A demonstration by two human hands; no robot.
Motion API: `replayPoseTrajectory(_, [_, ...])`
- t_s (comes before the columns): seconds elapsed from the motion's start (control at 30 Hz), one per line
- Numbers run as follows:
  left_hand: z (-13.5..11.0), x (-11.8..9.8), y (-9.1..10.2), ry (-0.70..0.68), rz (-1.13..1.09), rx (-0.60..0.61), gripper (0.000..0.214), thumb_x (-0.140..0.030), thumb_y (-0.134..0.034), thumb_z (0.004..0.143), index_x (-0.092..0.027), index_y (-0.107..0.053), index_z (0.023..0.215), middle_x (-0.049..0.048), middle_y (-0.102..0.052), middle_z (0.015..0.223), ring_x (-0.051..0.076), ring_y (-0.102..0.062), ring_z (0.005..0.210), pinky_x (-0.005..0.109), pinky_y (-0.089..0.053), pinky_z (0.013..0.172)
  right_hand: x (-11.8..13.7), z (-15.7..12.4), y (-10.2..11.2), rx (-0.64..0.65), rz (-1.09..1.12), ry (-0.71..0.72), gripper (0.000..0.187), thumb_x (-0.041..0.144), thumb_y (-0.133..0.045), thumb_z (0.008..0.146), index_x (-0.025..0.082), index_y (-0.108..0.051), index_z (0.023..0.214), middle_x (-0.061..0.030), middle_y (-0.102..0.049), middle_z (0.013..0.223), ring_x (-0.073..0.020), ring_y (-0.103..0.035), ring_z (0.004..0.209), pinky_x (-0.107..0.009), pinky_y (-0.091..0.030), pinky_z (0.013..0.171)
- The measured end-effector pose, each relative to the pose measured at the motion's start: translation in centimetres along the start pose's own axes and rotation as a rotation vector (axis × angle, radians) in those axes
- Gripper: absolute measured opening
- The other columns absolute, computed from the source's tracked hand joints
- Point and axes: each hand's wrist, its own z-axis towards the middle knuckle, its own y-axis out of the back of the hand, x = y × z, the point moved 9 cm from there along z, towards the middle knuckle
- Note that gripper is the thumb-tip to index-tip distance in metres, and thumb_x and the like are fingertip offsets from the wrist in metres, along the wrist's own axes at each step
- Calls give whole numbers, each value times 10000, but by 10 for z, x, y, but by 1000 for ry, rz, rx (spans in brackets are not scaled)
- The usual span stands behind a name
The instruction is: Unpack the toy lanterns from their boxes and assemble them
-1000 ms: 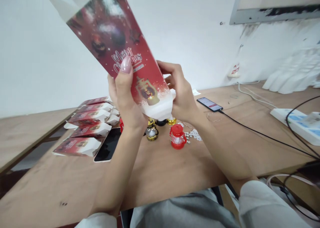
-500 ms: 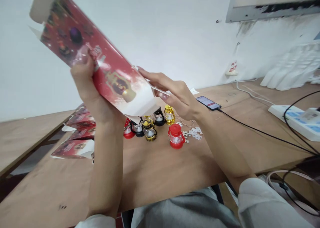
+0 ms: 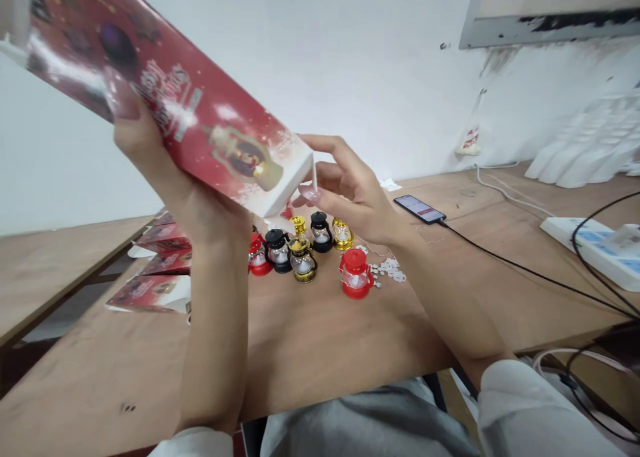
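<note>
My left hand grips a long red Christmas carton, raised high and tilted up to the left. Its white lower end faces my right hand, whose fingers pinch the small white end flap. Below the hands, on the wooden table, stand several tiny toy lanterns: a red one, a gold one, black ones and another red one. A scatter of small white pieces lies beside the red lantern.
Flat red cartons are stacked at the left of the table. A phone on a black cable lies at the back right. A white power strip and stacked white trays sit at the far right.
The carton has swung further left and flatter. My right hand went from lying along the carton's end to pinching the white end flap.
</note>
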Motion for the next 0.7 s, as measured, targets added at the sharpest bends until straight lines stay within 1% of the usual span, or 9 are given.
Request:
replayPoseTrajectory(0.07, [-2,5,5,12,15,-39,499,-278,-20,977,-161,-498,896,-18,-482,900,80,-593,1042,247,-448,943,-1,2,6,-58,41,6,479,358,-567,831,251,-391,1263,-6,-604,1031,-121,-618,874,-233,-520,753])
replayPoseTrajectory(0.13, [-4,8,10,15,-4,-79,486,-289,-60,978,-163,-524,914,-17,-499,965,119,-563,1123,297,-438,979,-3,3,12,-118,89,13,443,389,-553,832,262,-415,1233,11,-602,966,-113,-631,811,-231,-535,715])
replayPoseTrajectory(0.2, [-5,11,8,38,-36,-78,419,-290,-148,979,-164,-540,902,-10,-526,963,150,-545,1155,328,-434,998,-5,5,18,-189,156,26,375,425,-525,843,268,-456,1176,25,-590,915,-101,-638,727,-230,-547,660])
replayPoseTrajectory(0.27, [-7,15,5,67,-38,-72,321,-271,-248,969,-178,-548,902,-10,-557,943,163,-526,1181,328,-436,1012,-8,6,25,-250,211,28,327,456,-516,846,261,-493,1107,28,-581,885,-97,-638,664,-234,-554,617])
replayPoseTrajectory(0.33, [-10,16,1,73,-1,-64,277,-252,-285,961,-199,-550,904,-21,-577,940,155,-493,1216,330,-442,1018,-14,6,28,-269,222,-17,350,507,-521,831,249,-513,1067,19,-587,869,-111,-645,664,-244,-561,607])
replayPoseTrajectory(0.43, [-12,16,-4,61,37,-36,261,-276,-316,954,-209,-556,875,-28,-586,925,154,-469,1239,337,-437,1030,-22,5,28,-203,205,-130,440,566,-525,798,232,-526,1084,-9,-616,882,-145,-657,742,-259,-573,625])
replayPoseTrajectory(0.53, [-12,19,-3,91,25,-40,206,-335,-423,920,-211,-566,839,-23,-583,919,179,-487,1223,334,-418,1048,-22,2,25,-114,218,-184,463,546,-514,801,212,-535,1121,-31,-632,923,-165,-654,807,-281,-582,654])
replayPoseTrajectory(0.6, [-13,19,-1,116,17,-80,216,-346,-426,922,-205,-564,834,-21,-567,925,200,-508,1201,362,-425,1034,-18,0,23,-63,216,-186,453,524,-514,801,206,-545,1122,-39,-636,954,-174,-648,842,-306,-583,688])
replayPoseTrajectory(0.7, [-16,18,7,153,36,-216,298,-304,-296,969,-183,-553,883,-9,-535,966,219,-550,1148,440,-450,974,-8,0,17,1,162,-171,436,473,-585,758,211,-559,1105,-37,-636,1007,-196,-620,939,-348,-569,769])
